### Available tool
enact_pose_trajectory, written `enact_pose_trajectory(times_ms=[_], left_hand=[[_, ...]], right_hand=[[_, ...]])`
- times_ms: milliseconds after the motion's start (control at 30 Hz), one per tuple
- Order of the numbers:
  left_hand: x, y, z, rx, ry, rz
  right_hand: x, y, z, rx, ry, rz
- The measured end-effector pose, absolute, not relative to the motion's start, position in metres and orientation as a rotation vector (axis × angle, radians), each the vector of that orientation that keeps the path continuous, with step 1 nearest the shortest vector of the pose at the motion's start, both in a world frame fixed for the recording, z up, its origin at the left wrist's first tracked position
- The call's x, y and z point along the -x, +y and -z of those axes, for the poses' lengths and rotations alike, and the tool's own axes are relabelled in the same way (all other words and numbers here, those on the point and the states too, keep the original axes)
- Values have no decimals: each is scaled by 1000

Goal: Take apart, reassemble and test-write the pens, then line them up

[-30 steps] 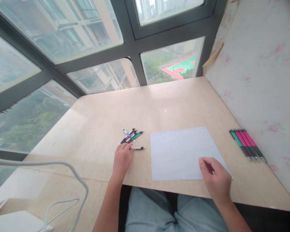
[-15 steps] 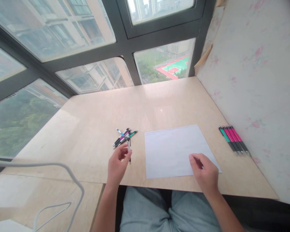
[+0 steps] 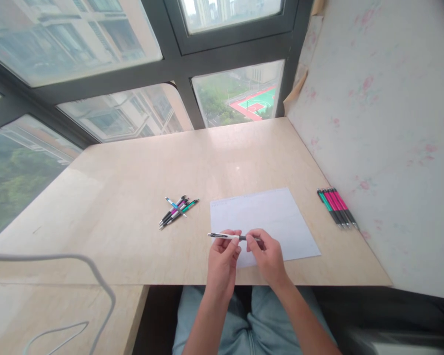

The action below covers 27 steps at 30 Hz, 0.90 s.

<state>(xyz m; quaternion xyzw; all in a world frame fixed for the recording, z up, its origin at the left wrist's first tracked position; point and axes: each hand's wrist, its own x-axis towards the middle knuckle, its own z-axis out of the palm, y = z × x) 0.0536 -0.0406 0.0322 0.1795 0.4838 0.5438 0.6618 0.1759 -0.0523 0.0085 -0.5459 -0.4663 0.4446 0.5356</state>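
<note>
A white and black pen lies level between my two hands above the lower part of a white sheet of paper. My left hand pinches it around the middle, its clip end pointing left. On the dark grip end, the thumb and fingers of my right hand are closed, and they hide most of the tip. Left of the paper is a loose, crossed pile of several pens in blue, purple, green and silver.
Against the flowered wall, several pink and green pens lie side by side. The wooden desk runs back to the windows. A grey cable loops at the lower left.
My left hand has brought the pen rightward from beside the pile and turned it from upright to level. My right hand has moved left and taken hold of its grip end.
</note>
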Motion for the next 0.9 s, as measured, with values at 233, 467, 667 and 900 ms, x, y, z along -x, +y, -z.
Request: enact_pose_trajectory(times_ms=[233,467,667,900], left_hand=[[-51,-50,-26,-376,1138,-1221],[-46,-51,-21,-424,1108,-1259],[-41,-53,-19,-406,1104,-1279],[-46,-61,-19,-461,1121,-1249]], right_hand=[[-180,-53,2,1257,-1172,-1109],[-177,-54,0,1220,-1185,-1067],[-178,-56,0,1230,-1183,-1047],[-179,-56,4,1074,-637,-1336]])
